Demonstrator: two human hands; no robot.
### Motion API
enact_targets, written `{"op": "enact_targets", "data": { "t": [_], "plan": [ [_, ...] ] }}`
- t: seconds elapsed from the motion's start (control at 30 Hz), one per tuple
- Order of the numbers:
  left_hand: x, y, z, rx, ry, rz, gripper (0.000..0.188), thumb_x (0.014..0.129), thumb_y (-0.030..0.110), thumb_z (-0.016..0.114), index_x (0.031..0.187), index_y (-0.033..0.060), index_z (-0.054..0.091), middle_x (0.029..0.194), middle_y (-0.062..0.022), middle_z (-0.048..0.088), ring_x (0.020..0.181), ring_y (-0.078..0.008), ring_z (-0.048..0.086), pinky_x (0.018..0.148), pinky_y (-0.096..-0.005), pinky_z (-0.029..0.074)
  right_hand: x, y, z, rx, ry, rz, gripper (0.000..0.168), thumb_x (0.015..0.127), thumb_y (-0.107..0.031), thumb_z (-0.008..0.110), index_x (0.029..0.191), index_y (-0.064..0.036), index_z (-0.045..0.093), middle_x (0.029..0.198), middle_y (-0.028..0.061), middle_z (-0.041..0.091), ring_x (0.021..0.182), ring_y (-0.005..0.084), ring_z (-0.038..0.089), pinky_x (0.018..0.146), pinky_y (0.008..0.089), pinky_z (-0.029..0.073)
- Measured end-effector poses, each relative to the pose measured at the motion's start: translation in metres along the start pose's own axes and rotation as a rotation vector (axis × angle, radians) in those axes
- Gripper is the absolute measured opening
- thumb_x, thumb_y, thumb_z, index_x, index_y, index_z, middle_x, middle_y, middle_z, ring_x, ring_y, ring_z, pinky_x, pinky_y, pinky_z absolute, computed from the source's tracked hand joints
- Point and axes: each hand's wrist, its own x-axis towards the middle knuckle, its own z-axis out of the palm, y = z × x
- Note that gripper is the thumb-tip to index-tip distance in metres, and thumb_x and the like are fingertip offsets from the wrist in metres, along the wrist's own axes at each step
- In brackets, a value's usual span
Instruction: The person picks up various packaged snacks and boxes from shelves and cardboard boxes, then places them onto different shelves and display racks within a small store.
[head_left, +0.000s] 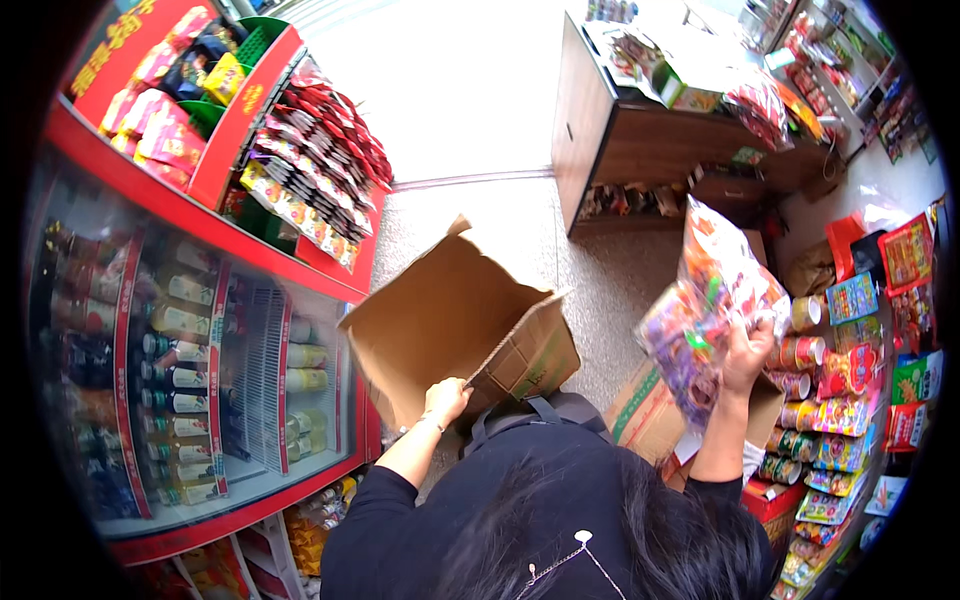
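My left hand (447, 400) grips the upper edge of an open cardboard box (442, 307), which is tilted with its mouth towards me; its inner walls look bare, and its bottom is hard to make out. My right hand (746, 349) holds up a clear plastic bag (697, 322) of colourful small packaged items, orange, purple and green, by its right side. The bag hangs to the right of the box, apart from it. Below the bag, by my right forearm, stands a second cardboard box (649, 409) with green and red print.
On the left is a red-framed glass-door drinks fridge (187, 360), with hanging snack packets (322, 157) above it. A wooden counter (637, 142) bearing packets stands ahead. Snack bags and cups (840, 367) line the shelves at right.
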Motion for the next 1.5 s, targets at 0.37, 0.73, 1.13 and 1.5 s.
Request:
{"op": "enact_targets", "data": {
  "t": [0.37,0.73,1.13,1.5],
  "plan": [
    [0.099,-0.021,-0.091,-0.313,0.265,-0.201,0.034,0.072,0.034,0.062,0.078,0.0013,0.061,0.079,-0.0198,0.061,0.078,-0.0347,0.059,0.066,-0.0411,0.046,0.017,0.049,0.041,-0.012,-0.059,0.104,0.012,0.071,0.006,0.053,0.078,-0.003,0.048,0.071,-0.0006,0.053,0.056,0.0039,0.046,0.051,0.0178,0.038],
    [0.300,0.006,-0.181,-0.538,0.232,-0.200,0.029,0.072,0.030,0.063,0.088,0.0059,0.065,0.083,-0.0139,0.064,0.079,-0.0268,0.063,0.070,-0.0345,0.048,0.144,0.087,0.213,0.113,-0.293,0.238,0.012,0.074,0.003,0.055,0.075,-0.006,0.048,0.066,-0.0007,0.051,0.059,0.0061,0.047,0.058,0.0197,0.038],
    [0.489,0.037,-0.231,-0.619,0.162,-0.631,0.033,0.074,0.030,0.062,0.093,0.0037,0.063,0.100,-0.0181,0.060,0.095,-0.0318,0.058,0.080,-0.0377,0.045,0.243,0.090,0.308,0.113,-0.496,0.249,0.011,0.075,0.003,0.056,0.077,-0.005,0.049,0.067,-0.0006,0.052,0.059,0.0066,0.048,0.059,0.0207,0.038],
    [0.604,0.080,-0.281,-1.214,0.458,-0.683,0.031,0.081,0.019,0.052,0.094,-0.0086,0.058,0.101,-0.0217,0.059,0.095,-0.0277,0.058,0.076,-0.0349,0.046,0.240,0.085,0.330,0.052,-0.384,0.381,0.016,0.075,0.004,0.057,0.072,-0.006,0.045,0.064,-0.0025,0.047,0.057,0.0050,0.044,0.055,0.0192,0.036]
  ]
}}
